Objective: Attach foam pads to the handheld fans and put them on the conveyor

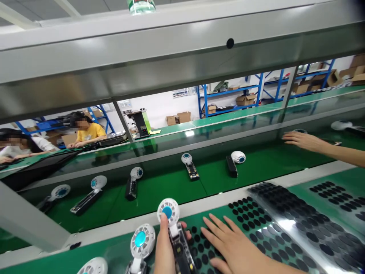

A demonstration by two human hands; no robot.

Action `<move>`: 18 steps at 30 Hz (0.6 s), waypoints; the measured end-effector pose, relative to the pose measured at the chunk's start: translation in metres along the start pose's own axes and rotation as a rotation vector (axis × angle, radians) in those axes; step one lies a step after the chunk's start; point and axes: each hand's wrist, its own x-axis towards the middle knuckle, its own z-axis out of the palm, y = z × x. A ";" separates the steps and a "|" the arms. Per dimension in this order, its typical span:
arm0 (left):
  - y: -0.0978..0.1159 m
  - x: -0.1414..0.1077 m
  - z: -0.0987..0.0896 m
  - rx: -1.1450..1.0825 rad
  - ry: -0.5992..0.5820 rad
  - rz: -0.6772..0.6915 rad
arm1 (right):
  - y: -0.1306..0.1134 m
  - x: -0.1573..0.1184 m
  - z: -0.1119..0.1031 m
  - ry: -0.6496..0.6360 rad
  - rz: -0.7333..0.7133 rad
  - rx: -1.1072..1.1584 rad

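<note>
My left hand (165,247) grips a fan-like handheld device (182,249) with a vented round white head, a blue centre and a dark handle with its inside parts exposed. The thumb lies against the head, and fingertips show at the far side. My right hand (230,243) rests with spread fingers on a sheet of round black stickers (201,249), just right of the device. Left of my left hand lies a second such device (142,241). The white head of another (92,266) is cut off by the bottom edge.
More devices lie along the green conveyor belt (165,194) beyond the pale rail. A co-worker's hand (305,141) reaches over the belt at right. Sticker sheets (299,213) cover the right bench. A metal beam (171,57) crosses overhead. Two people sit at far left.
</note>
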 end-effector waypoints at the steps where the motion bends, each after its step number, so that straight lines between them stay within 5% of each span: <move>1: -0.006 0.002 -0.008 -0.021 -0.026 -0.002 | 0.004 -0.006 0.001 -0.010 0.018 -0.005; 6: -0.006 0.015 -0.038 -0.007 0.006 0.036 | 0.005 -0.024 -0.012 -0.110 0.148 -0.054; 10: 0.014 0.017 -0.042 0.264 0.063 -0.027 | -0.006 -0.001 -0.018 0.033 0.203 -0.029; 14: 0.018 0.010 -0.017 0.349 0.067 -0.020 | -0.009 0.032 -0.014 0.019 0.225 -0.012; 18: -0.005 0.004 0.019 0.017 -0.053 -0.069 | -0.004 0.049 -0.013 -0.044 0.293 -0.036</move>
